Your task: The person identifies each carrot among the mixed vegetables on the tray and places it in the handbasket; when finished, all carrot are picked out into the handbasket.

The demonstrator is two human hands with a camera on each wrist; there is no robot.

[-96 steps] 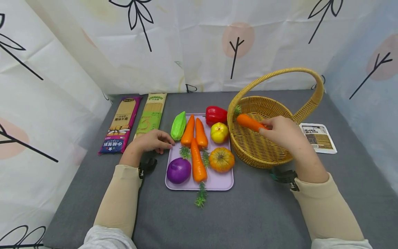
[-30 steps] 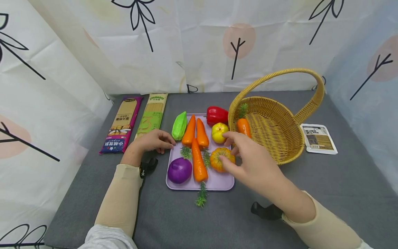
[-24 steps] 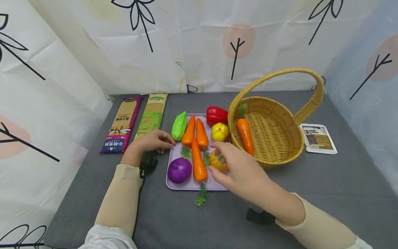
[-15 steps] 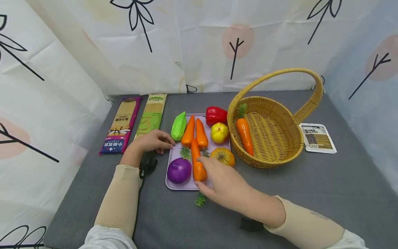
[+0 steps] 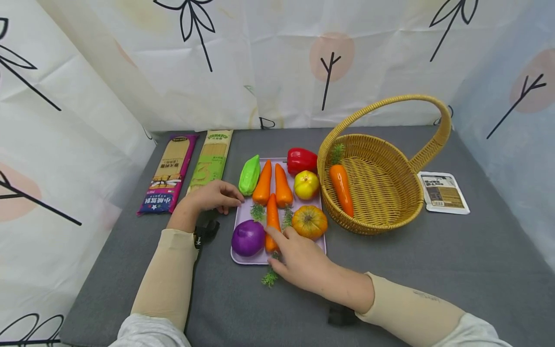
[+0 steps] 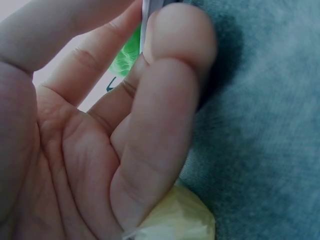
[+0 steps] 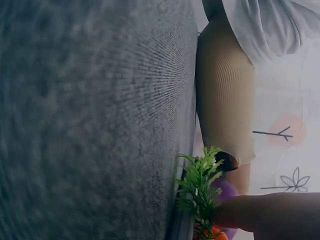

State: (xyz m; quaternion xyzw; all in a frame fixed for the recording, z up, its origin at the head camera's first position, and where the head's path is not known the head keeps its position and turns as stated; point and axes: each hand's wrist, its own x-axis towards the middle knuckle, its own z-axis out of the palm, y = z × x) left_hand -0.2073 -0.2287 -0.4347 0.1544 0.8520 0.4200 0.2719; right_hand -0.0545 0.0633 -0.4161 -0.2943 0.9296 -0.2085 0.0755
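Tray [image 5: 247, 211]: lilac, flat on the grey table [image 5: 260, 313].
Front carrot [image 5: 272, 219]: on the tray near its middle, leaves reaching past the tray's near edge.
Right hand [image 5: 305, 260]: over the tray's near edge, thumb and index finger round the front carrot's thick end.
Left hand [image 5: 214, 196]: at the tray's left edge, fingers loosely bent, holding nothing.
Purple vegetable [image 5: 248, 238]: tray's near left corner.
Pumpkin [image 5: 310, 222]: tray's right side, the yellow fruit [image 5: 306, 185] behind it.
2 back carrots [image 5: 262, 185]: side by side, tray's far half.
Red pepper [image 5: 302, 161]: tray's far right corner.
Green vegetable [image 5: 249, 175]: tray's far left corner.
Basket [image 5: 386, 193]: right of the tray, 1 carrot inside.
2 noodle packets [image 5: 211, 159]: left of the tray.
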